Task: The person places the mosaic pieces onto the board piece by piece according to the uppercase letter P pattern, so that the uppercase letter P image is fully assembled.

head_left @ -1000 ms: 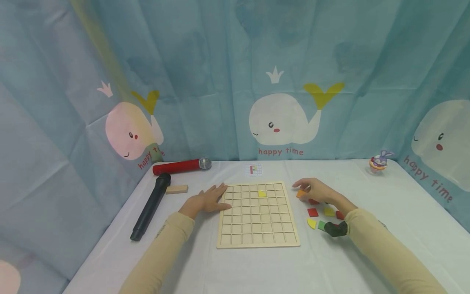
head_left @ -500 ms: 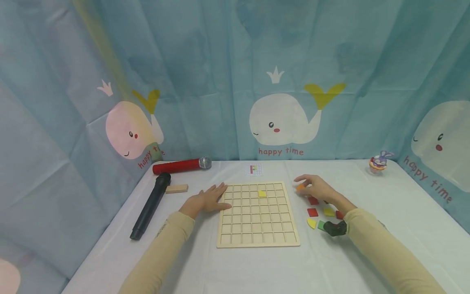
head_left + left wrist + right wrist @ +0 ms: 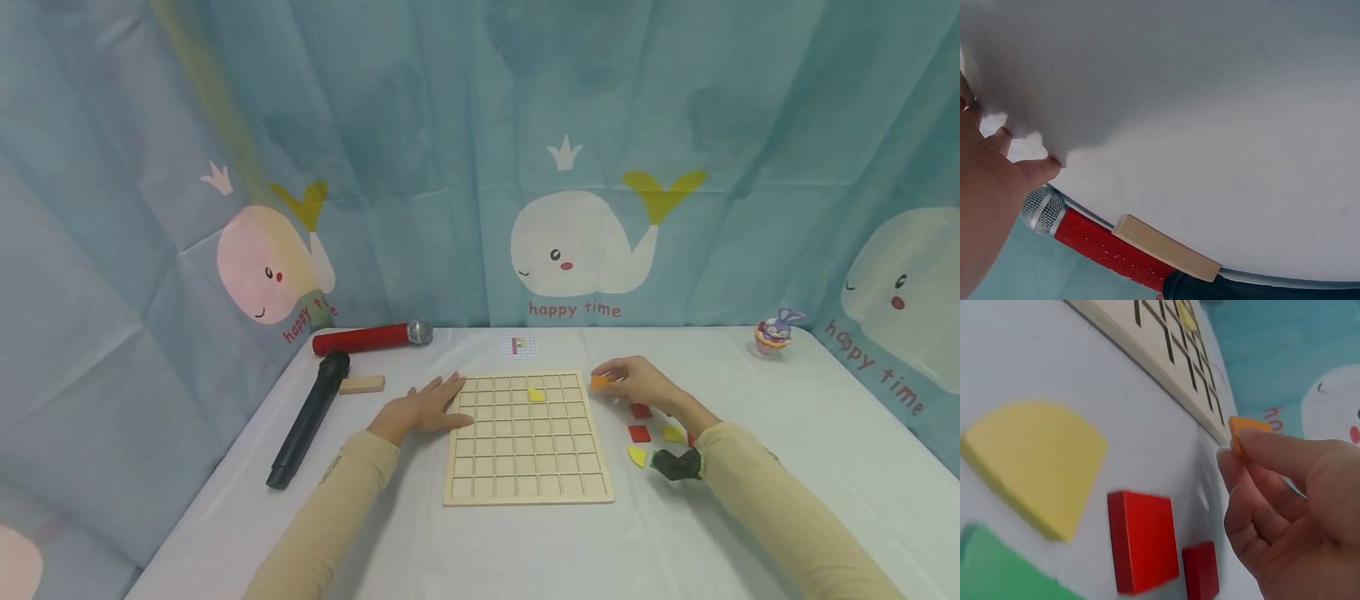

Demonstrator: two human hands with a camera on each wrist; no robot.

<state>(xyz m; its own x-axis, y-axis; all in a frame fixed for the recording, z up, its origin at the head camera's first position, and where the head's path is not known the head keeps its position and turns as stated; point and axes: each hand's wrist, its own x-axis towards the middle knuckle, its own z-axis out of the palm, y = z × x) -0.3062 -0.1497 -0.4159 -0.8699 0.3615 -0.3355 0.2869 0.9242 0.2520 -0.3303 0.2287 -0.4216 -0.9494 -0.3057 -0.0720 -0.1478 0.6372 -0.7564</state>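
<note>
A pale wooden grid board (image 3: 525, 495) lies on the white table, with one yellow piece (image 3: 536, 395) in a cell of its upper part. My left hand (image 3: 425, 410) rests at the board's left edge, fingers spread and thumb over the rim. Just beyond the board's upper right corner, my right hand (image 3: 637, 383) pinches an orange tile (image 3: 599, 382) between thumb and fingertips. The right wrist view shows the orange tile (image 3: 1246, 427) raised beside the board's edge. Below that hand lie red tiles (image 3: 639, 433), a yellow quarter-round piece (image 3: 637, 456) and a green tile (image 3: 1007, 569).
A small printed grid card (image 3: 519, 346) lies behind the board. At the left are a red microphone (image 3: 363, 339), a black microphone (image 3: 307, 421) and a wooden block (image 3: 362, 384). A bunny-eared toy (image 3: 772, 332) stands at the back right, before a blue whale-print curtain (image 3: 420, 208).
My right hand has lifted the orange tile away from the other pieces and carried it left toward the board's upper right corner. The left hand has stayed in place.
</note>
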